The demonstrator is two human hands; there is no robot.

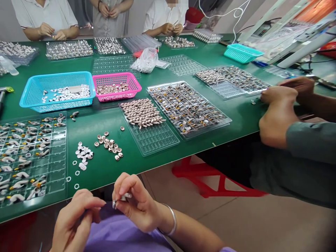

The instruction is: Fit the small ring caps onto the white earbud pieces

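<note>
My right hand (135, 203) is held below the table's near edge and pinches a small silver metal part (123, 198) between thumb and fingers. My left hand (76, 218) is just left of it, fingers curled together with the thumb and forefinger tip toward the part; what it holds, if anything, is hidden. On the green table (105, 171) in front lie a small heap of copper-coloured caps (110, 143) and a cluster of white discs and rings (82, 155). A clear tray (31, 154) at my left holds several white curved pieces.
A blue basket (56, 91) and a pink basket (117, 85) hold small parts. Clear trays (149, 122) of parts sit mid-table. A co-worker's hands (278, 108) work at the right edge; other people stand along the far side. A red stool (207, 178) stands under the table.
</note>
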